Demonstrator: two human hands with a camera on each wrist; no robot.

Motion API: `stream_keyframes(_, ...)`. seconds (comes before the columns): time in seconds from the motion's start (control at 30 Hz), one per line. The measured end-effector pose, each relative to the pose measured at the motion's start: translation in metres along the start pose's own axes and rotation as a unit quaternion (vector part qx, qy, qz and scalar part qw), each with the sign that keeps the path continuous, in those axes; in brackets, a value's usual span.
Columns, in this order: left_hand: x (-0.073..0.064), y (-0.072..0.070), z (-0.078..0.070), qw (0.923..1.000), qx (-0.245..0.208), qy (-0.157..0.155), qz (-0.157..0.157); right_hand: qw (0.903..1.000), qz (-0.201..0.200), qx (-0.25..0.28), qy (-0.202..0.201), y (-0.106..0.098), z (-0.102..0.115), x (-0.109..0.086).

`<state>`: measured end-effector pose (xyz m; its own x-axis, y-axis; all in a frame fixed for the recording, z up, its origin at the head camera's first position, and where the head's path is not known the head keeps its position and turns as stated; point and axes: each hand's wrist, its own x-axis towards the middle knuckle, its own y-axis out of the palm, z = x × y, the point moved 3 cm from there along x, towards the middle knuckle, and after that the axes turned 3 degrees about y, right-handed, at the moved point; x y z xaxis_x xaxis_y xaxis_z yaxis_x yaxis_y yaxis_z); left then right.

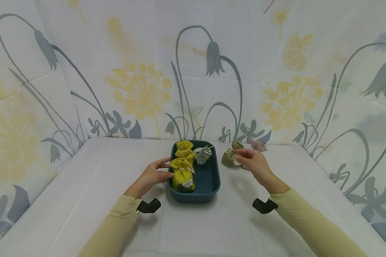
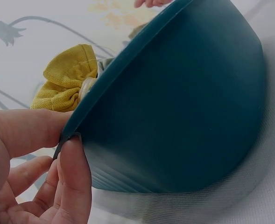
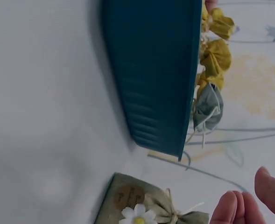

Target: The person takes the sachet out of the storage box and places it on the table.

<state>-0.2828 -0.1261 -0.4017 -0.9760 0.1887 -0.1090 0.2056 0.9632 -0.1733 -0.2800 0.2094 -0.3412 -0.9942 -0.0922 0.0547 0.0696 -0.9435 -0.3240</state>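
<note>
My left hand (image 1: pixel 152 175) pinches the left rim of a dark teal plastic bin (image 1: pixel 207 182) between thumb and fingers. Three yellow drawstring pouches (image 1: pixel 181 175) stand along the bin's left side, the front one with a white flower. A pale grey pouch (image 1: pixel 202 156) lies at the back right inside. Beside the bin on the right, my right hand (image 1: pixel 251 161) is at an olive green drawstring pouch (image 1: pixel 227 158). In the right wrist view this pouch (image 3: pixel 160 210) shows a white daisy and a round brown label; thumb and fingers are apart beside its tied neck.
A dusty pink pouch (image 1: pixel 258 145) stands behind the right hand, mostly covered by it. White cloth covers the table (image 1: pixel 196 228). A flower-printed curtain (image 1: pixel 141 89) hangs along the back and sides.
</note>
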Motion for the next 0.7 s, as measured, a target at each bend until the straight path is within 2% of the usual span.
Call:
stream_keyframes(0.2,0.000,-0.001,0.000,1.0000,0.000,-0.002,0.000,0.9995,0.016,-0.011,0.025,0.006,0.004,0.009)
stream_keyframes(0.5,-0.002,-0.001,-0.002,1.0000,0.000,-0.002,0.002,0.9991,0.023,-0.025,0.024,0.010,0.015,0.024)
stream_keyframes(0.7,-0.002,0.000,-0.003,0.9999,0.005,-0.010,-0.002,0.9993,0.025,-0.010,0.027,0.018,0.017,0.035)
